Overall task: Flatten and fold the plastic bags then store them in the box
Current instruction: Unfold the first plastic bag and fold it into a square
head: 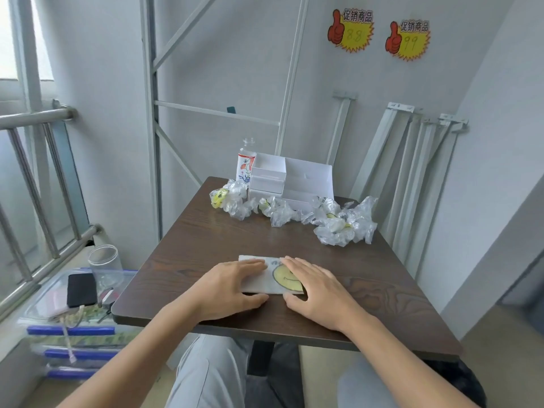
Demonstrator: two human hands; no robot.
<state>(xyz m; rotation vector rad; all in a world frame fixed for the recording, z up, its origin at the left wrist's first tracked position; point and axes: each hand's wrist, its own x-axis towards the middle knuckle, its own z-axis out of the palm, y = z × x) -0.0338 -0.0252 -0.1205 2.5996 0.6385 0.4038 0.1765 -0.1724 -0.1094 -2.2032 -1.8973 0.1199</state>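
Folded clear plastic bag with a yellow smiley face (276, 278) lies flat near my edge of the dark wooden table (323, 251), its long axis running left to right. My left hand (232, 285) and right hand (316, 290) press its two ends, fingers straight, pinching nothing. It looks smooth, whitish and rectangular.

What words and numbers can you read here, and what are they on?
"促销商品" and "8.8": left price sign.
"促销商品" and "99": right price sign.
Bottle label: too blurred to read.
Print on the folded plastic bag: too blurred to read.
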